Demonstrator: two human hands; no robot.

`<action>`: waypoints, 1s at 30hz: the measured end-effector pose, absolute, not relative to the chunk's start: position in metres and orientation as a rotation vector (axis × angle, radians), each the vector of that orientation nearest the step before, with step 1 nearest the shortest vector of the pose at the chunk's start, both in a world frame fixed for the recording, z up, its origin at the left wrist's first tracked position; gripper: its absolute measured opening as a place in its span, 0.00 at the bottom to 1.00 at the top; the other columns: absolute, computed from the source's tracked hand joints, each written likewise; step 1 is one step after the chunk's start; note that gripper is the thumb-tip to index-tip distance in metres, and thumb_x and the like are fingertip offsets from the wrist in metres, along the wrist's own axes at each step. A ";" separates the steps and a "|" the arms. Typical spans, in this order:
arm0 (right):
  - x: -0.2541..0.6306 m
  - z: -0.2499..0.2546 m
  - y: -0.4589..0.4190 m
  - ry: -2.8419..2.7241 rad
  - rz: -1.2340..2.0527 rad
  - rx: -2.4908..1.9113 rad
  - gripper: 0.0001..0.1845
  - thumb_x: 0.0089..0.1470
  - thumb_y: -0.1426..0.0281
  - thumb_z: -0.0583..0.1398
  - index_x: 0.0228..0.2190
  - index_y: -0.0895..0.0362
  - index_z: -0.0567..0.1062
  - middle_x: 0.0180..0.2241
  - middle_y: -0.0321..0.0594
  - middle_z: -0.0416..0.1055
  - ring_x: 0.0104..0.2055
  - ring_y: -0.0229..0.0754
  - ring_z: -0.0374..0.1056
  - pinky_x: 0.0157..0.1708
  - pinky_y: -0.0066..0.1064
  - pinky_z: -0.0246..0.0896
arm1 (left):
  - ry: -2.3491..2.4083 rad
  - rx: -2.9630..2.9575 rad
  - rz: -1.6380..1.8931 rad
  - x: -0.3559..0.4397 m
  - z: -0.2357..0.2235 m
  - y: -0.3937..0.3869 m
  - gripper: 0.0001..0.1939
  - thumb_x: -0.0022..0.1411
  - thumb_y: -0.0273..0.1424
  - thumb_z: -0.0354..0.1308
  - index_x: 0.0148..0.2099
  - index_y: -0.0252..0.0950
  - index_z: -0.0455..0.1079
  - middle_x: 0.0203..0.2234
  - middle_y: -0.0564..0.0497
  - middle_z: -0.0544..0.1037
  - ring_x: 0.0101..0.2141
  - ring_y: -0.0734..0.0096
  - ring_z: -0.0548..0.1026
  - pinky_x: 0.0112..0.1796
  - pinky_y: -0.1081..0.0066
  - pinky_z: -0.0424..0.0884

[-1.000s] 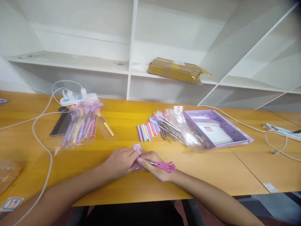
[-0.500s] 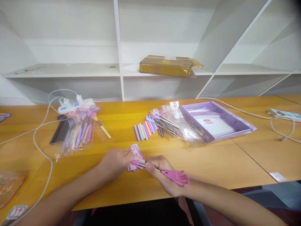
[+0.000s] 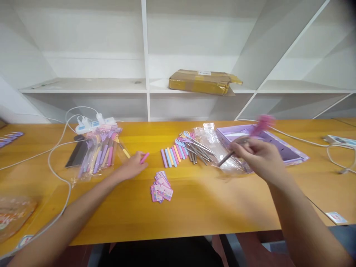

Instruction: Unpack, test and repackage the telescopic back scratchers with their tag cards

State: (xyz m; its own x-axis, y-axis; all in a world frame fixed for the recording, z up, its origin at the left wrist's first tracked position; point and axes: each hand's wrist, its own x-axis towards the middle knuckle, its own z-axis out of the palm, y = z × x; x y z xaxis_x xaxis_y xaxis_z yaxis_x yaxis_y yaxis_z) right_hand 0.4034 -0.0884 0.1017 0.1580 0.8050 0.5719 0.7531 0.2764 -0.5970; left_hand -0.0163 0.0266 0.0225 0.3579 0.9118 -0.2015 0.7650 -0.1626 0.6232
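Observation:
My left hand (image 3: 132, 165) is closed on a short pink handle sleeve (image 3: 144, 158), left of a row of pastel handle sleeves (image 3: 174, 155). Raised at the right, my right hand (image 3: 257, 154) grips a back scratcher (image 3: 226, 158) by its metal rod; its pink hand-shaped head is blurred by motion, and the rod's lower end is bare. Beside the sleeve row lies a pile of back scratchers (image 3: 198, 150) with bare metal rods. A fanned stack of small pink and purple cards (image 3: 161, 187) rests on the table between my arms.
Bagged back scratchers (image 3: 97, 154) lie at the left near a power strip (image 3: 96, 125) and a trailing white cable (image 3: 50, 163). Clear plastic bags (image 3: 219, 148) sit by an open purple box (image 3: 292, 154), partly behind my right hand. A taped carton (image 3: 198, 81) stands on the shelf.
My hands have parted: the pink sleeve has come off the rod and moved left and back with my left hand. The scratcher has swung up and right in my right hand.

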 end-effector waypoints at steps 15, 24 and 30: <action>0.400 0.007 0.035 -2.093 -0.070 -1.966 0.06 0.66 0.67 0.59 0.41 0.55 0.75 0.45 0.48 0.79 0.36 0.45 0.71 0.33 0.32 0.55 | 1.475 2.187 0.505 -0.017 0.031 0.054 0.15 0.67 0.33 0.54 0.53 0.37 0.71 0.54 0.41 0.77 0.52 0.54 0.78 0.58 0.56 0.71; 0.394 -0.005 0.011 -1.993 -0.231 -1.740 0.11 0.66 0.67 0.57 0.43 0.57 0.78 0.46 0.50 0.77 0.38 0.48 0.74 0.39 0.36 0.64 | 2.244 2.465 0.377 -0.095 0.015 0.072 0.25 0.72 0.41 0.52 0.59 0.24 0.68 0.52 0.27 0.75 0.56 0.37 0.73 0.57 0.50 0.68; 0.375 -0.010 -0.007 -1.977 -0.142 -1.524 0.09 0.66 0.66 0.57 0.39 0.54 0.77 0.39 0.46 0.79 0.39 0.49 0.75 0.40 0.38 0.67 | 2.286 2.460 0.311 -0.074 0.011 0.065 0.34 0.70 0.52 0.53 0.62 0.26 0.66 0.53 0.26 0.77 0.59 0.31 0.70 0.57 0.47 0.66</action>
